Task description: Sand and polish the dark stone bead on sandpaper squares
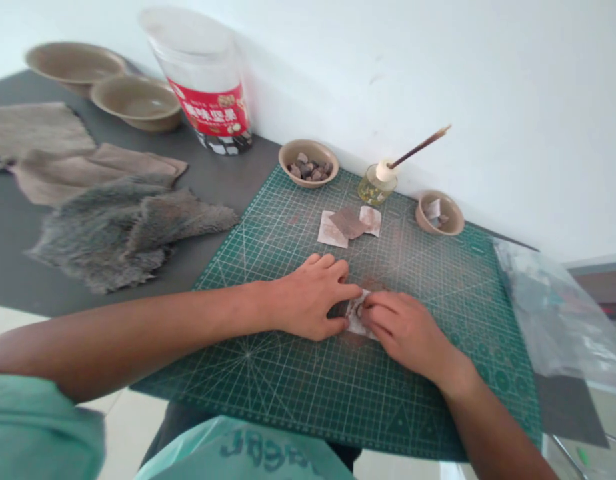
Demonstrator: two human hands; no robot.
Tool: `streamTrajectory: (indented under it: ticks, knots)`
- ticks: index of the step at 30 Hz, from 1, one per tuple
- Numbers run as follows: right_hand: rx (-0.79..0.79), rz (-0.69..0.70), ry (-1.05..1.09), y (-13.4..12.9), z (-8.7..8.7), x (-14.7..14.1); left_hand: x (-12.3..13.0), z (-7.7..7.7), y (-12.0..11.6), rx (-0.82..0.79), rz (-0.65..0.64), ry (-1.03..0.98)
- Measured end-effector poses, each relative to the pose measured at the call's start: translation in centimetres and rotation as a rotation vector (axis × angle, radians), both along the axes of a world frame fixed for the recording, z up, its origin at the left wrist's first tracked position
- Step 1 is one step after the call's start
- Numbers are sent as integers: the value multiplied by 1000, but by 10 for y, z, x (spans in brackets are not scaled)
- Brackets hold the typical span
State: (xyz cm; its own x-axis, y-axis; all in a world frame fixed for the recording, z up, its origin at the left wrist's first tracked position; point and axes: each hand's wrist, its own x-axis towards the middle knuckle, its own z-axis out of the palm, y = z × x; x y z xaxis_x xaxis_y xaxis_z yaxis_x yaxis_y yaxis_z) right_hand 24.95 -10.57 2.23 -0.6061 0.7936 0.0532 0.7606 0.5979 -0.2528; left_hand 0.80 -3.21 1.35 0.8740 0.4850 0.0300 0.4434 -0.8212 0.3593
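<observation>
A person's left hand and right hand close their grip on a folded paper packet, held low on a green cutting mat. Two paper squares beneath a brown scrap and a bowl of stones lie apart, further up the mat, not yet handled

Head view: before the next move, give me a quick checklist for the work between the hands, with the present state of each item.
1. Hands at the work: ok. The left hand and right hand meet at the white paper piece.
2. Contents of that paper: cannot tell. Fingers cover most of it.
3. Green cutting mat clean around the paper: not ok. Brownish smudges show beside it.
4. Loose brown piece on its white paper: ok, apart from the hands.
5. Small glass bottle: ok, upright, with its brush tilted.
6. Bowl of stones: ok, upright.
</observation>
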Motion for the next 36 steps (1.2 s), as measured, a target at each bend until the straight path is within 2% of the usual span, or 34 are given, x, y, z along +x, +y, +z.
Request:
streamTrajectory:
  ticks: [2, 5, 7, 10, 11, 15, 19, 23, 24, 27, 28, 32, 36]
  knots:
    - [24, -83, -32, 1, 1, 2, 0, 0, 0, 1, 4, -3]
    - [-58, 19, -42, 0, 2, 1, 0, -1, 1, 1, -4, 0]
    - [-55, 50, -12, -2, 1, -1, 0, -1, 1, 0, -4, 1]
    - [37, -72, -17, -2, 1, 0, 0, 0, 1, 5, 6, -1]
    - [30, -73, -31, -2, 1, 1, 0, 0, 1, 5, 6, -2]
    - [-20, 71, -14, -1, -1, -1, 0, 0, 1, -3, -9, 3]
    - [64, -63, -29, 3, -4, -3, -1, 0, 1, 8, 2, 10]
    - [-34, 101, -7, 0, -3, -2, 0, 0, 1, 9, -5, 16]
    - [-25, 99, 7, -1, -3, -2, 0, 0, 1, 5, -7, 14]
    - [48, -84, -9, -1, -1, 0, 0, 0, 1, 4, 0, 10]
    - [35, -100, -22, -1, -1, 0, 0, 0, 1, 5, 3, 11]
    - [-59, 49, 16, -4, 1, -2, 0, 0, 1, 4, 1, 20]
    - [-24, -87, 11, -3, 1, -4, 0, 0, 1, 16, 5, 16]
